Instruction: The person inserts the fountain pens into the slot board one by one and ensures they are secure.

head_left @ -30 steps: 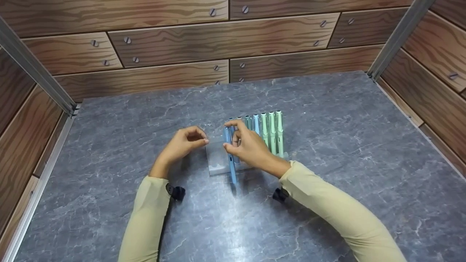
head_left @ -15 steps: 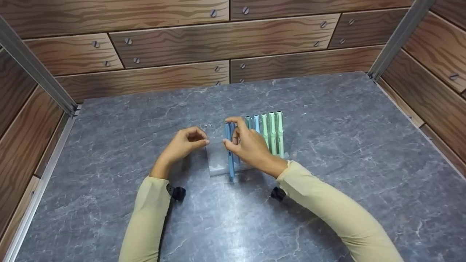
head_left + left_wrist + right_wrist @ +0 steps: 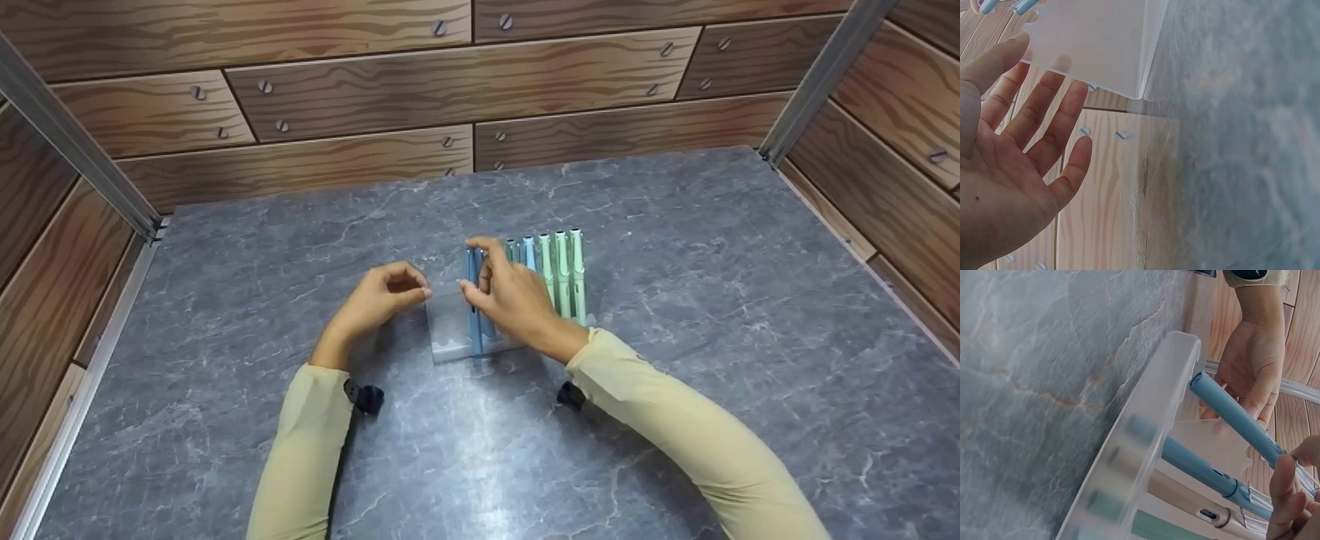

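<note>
A frosted clear pen stand [image 3: 451, 324] sits mid-table, its left part bare. My left hand [image 3: 377, 298] pinches the stand's side edge, the thumb in front and fingertips showing through the panel [image 3: 1098, 42] in the left wrist view. My right hand [image 3: 519, 301] holds a blue pen [image 3: 1235, 417] by its cap end, thumb and fingers around it. The pen's lower end is right by the stand's front lip [image 3: 1178, 354]. Beside it in the stand lie another blue pen [image 3: 1199, 467], a beige pen [image 3: 1176, 494] and a green pen [image 3: 1165, 530].
Farther right in the stand are a light blue pen [image 3: 529, 255] and several pale green pens [image 3: 577, 279]. The grey marbled table [image 3: 675, 262] spreads around it, with wood-patterned walls [image 3: 360, 97] behind and at both sides.
The blue pen in my right hand has moved back and down toward the stand; its lower end now overlaps the front lip. My left hand has stayed on the stand's edge.
</note>
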Demonstrator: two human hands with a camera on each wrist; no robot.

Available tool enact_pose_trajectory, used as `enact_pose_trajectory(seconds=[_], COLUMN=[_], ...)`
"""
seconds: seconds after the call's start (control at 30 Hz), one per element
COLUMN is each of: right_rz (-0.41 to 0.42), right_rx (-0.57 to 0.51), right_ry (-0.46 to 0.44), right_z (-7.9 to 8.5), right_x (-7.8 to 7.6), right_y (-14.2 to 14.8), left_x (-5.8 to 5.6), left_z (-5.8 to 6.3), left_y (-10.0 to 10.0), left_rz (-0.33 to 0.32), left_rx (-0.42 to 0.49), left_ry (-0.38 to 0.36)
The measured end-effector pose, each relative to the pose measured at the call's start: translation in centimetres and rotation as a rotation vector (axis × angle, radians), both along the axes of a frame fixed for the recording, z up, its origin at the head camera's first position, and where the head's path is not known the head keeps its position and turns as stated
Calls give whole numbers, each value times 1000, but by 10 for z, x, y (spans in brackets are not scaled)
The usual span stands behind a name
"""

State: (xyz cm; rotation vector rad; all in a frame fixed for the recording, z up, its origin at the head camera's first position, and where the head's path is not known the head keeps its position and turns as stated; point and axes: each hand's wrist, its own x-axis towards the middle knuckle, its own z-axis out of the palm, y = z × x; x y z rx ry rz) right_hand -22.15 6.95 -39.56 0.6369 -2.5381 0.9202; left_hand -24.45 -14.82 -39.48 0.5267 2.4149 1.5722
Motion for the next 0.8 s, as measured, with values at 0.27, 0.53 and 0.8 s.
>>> enact_pose_trajectory(seconds=[0.27,0.53,0.8], right_rz=[-12,-31,-32], right_rx=[13,29,29], right_ry=[12,26,76], right_z=[1,-1,-6], right_x=[-2,-6,-8], right_y=[-1,0,-1], left_x=[1,1,1], left_z=[1,1,1], left_y=[0,1,1], left_rz=[-4,-3,6], left_rx=[-9,-4,-27], left_ry=[12,22,11])
